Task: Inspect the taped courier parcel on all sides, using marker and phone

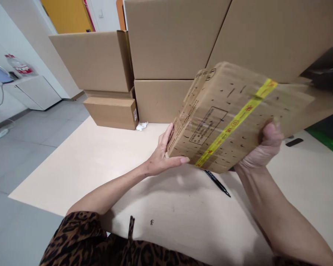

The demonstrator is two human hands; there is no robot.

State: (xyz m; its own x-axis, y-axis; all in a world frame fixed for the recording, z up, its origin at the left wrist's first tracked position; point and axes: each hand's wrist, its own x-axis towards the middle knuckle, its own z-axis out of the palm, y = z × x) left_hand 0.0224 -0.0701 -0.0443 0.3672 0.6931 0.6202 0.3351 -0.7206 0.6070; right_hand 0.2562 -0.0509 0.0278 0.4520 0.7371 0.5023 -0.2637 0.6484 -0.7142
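Tilted above the table, a cardboard box [211,125] is held between my two hands. It carries dark marks, printed text and a strip of yellow tape [235,122] along one face. My left hand [166,155] grips its lower left corner, with the thumb on the front and the fingers behind. My right hand [262,147] wraps round the right edge, its thumb over the front face; the other fingers are hidden behind the box. Under the box, a black marker pen [218,183] lies on the table, its upper end covered.
Large cardboard boxes [177,40] stand stacked along the table's back, with a smaller carton [111,112] at left. Crumpled white tissue [142,126] lies beside it. A small black object [294,142] rests on the table [72,162] at right, near a green surface [327,142].
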